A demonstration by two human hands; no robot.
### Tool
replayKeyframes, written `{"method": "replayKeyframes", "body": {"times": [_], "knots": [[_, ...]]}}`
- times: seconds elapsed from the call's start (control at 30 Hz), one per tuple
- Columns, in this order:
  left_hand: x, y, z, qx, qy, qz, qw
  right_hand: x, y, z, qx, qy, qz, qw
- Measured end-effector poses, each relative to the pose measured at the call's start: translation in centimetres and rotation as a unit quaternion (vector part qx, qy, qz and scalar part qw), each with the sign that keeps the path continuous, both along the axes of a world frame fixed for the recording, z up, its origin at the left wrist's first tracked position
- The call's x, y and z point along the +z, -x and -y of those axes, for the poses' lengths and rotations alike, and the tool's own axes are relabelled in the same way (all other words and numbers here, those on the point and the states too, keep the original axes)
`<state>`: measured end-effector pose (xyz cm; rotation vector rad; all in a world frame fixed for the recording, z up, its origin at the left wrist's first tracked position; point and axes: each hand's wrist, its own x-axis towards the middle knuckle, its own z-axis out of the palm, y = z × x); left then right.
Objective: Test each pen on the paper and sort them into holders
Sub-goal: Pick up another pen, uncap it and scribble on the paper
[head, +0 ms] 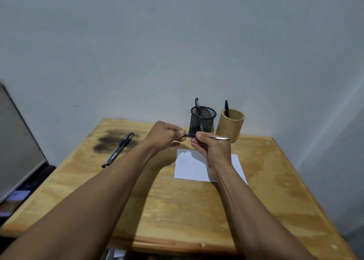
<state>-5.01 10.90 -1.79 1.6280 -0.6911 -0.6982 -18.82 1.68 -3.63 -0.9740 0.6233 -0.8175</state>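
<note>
The pen (219, 138) is held level in the air, above the far edge of the paper (190, 170) and just in front of the mesh holder (202, 121). The left grip (163, 134) pinches its dark end between thumb and fingertips. The right grip (213, 151) is curled round the barrel, with the silver end poking out to the right. The cap seems to be coming off or going on (I cannot tell which). The paper bears a few scribbles near its left side.

One pen stands in the mesh holder and one in the bamboo holder (230, 128) just right of it. Two more pens (118, 149) lie together at the far left of the bench (177, 210), beside a dark stain.

A stiff cap that gives with a jerk could send a grip back into the mesh holder close behind, which looks light enough to tip. A loosely pinched cap could also drop and roll off the bench. With one pen in each holder, dropping this one in the wrong holder is an easy slip.
</note>
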Motion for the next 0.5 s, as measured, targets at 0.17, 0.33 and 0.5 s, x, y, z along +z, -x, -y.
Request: {"method": "replayKeyframes", "body": {"times": [0.17,0.33,0.5], "knots": [[0.0,-0.2,-0.1,0.000,-0.006,-0.048,0.999,0.0,0.1,0.1,0.013,0.071,-0.010,0.997],[0.2,-0.1,0.2,-0.011,0.005,-0.021,1.000,-0.2,-0.1,0.0,-0.001,0.014,0.004,1.000],[-0.3,-2.6,-1.6,0.029,0.012,-0.036,0.999,0.0,1.4,2.0,-0.024,0.072,0.011,0.997]]}}
